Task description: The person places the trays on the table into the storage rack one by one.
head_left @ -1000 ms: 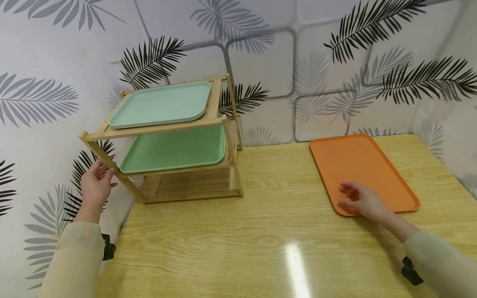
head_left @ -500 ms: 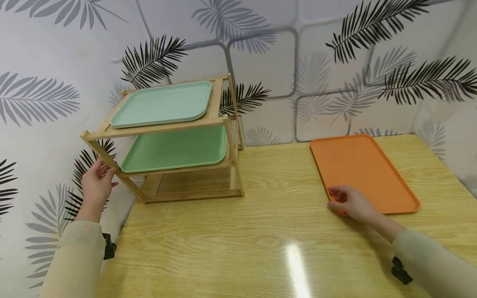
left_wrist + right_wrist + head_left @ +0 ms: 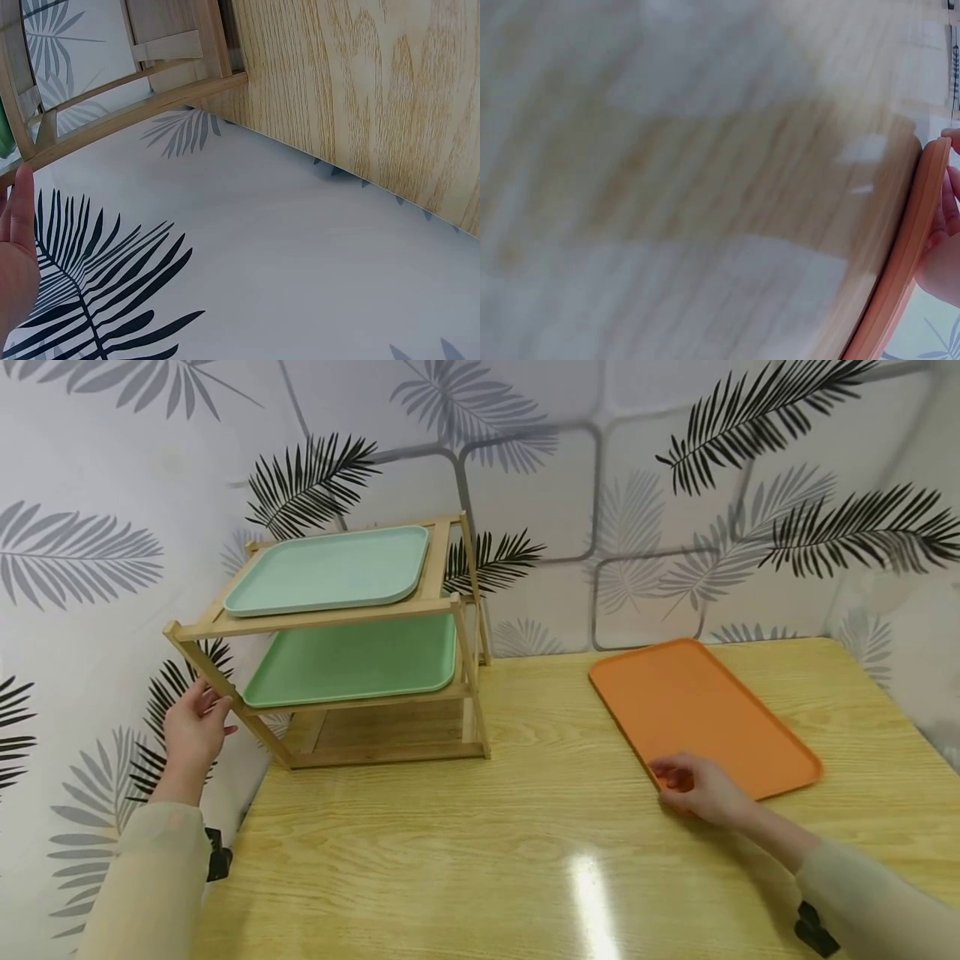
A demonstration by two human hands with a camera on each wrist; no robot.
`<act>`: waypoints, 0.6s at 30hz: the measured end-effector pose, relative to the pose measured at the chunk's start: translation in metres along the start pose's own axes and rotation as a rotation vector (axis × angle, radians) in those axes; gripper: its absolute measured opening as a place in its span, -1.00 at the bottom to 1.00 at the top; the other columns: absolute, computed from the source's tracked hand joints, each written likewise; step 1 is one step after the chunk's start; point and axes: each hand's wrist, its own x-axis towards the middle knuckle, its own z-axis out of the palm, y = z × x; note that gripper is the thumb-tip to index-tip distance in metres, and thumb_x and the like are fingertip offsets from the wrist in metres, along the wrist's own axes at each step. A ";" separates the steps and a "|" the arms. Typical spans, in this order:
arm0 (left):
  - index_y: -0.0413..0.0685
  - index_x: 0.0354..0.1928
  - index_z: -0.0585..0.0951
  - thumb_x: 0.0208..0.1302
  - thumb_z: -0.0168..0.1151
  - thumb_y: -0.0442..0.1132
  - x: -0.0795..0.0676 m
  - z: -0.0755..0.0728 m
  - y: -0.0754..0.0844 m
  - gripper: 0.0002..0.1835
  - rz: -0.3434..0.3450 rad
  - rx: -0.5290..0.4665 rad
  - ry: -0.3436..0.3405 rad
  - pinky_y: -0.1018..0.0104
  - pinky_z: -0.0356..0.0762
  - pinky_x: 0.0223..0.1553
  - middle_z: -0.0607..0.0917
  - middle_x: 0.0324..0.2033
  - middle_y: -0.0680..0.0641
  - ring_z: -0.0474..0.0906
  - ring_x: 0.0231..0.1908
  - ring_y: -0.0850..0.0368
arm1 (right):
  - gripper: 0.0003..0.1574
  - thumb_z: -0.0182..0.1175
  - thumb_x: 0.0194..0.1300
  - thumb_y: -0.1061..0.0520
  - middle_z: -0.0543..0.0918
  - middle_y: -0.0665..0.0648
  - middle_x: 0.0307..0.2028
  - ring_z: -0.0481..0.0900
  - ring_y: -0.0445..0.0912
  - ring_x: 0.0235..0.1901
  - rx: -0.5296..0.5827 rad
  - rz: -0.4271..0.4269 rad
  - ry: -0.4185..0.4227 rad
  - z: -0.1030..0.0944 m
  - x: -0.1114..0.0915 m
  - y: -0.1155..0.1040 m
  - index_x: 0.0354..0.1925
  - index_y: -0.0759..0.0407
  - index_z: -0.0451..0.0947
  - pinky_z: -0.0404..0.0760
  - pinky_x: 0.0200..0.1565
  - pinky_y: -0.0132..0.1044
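An orange tray [image 3: 712, 710] is on the right side of the table, turned at an angle. My right hand [image 3: 701, 789] pinches its near left corner. The right wrist view shows the tray's rim [image 3: 922, 217] with fingers curled over it; whether that corner is raised cannot be told. On the left stands a wooden rack [image 3: 337, 752]. My left hand [image 3: 197, 727] grips its front left post, some fingers behind the wood. A pale blue-green tray [image 3: 330, 572] lies on the top shelf, and a green tray [image 3: 352, 660] lies on the shelf below.
The wooden table [image 3: 480, 852] meets a wall [image 3: 525, 510] printed with leaves at the back. The rack stands at the table's left edge, where the left wrist view looks down past the tabletop [image 3: 360, 82].
My right hand has moved onto the orange tray's near left corner and taken hold of it. The tray has slid left and turned slightly. The left hand stays on the rack.
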 end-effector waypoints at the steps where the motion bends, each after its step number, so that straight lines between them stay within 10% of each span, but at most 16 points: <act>1: 0.09 0.52 0.10 0.51 -0.06 -0.27 0.000 0.000 0.000 -0.40 0.000 0.001 0.002 0.56 0.61 -0.39 0.35 0.32 -0.25 0.39 0.22 -0.16 | -0.51 0.36 0.14 0.36 0.61 0.18 -0.17 0.54 -0.14 -0.29 0.004 -0.025 -0.005 0.001 -0.002 -0.001 0.06 0.41 0.54 0.56 -0.32 -0.35; 10: 0.07 0.52 0.11 0.51 -0.05 -0.28 -0.001 0.000 0.003 -0.40 0.002 0.000 0.006 0.55 0.62 -0.39 0.37 0.31 -0.27 0.40 0.22 -0.18 | -0.53 0.35 0.00 0.50 0.62 0.14 -0.32 0.54 -0.13 -0.36 0.098 -0.202 -0.065 0.005 -0.010 -0.002 -0.05 0.44 0.57 0.57 -0.36 -0.36; 18: 0.06 0.52 0.12 0.51 -0.06 -0.28 0.000 0.001 0.000 -0.40 0.003 -0.004 0.004 0.58 0.60 -0.40 0.36 0.31 -0.26 0.40 0.22 -0.16 | -0.61 0.28 0.13 0.47 0.61 0.20 -0.28 0.52 -0.13 -0.36 0.230 -0.185 -0.241 0.004 -0.013 -0.004 -0.02 0.42 0.57 0.55 -0.36 -0.39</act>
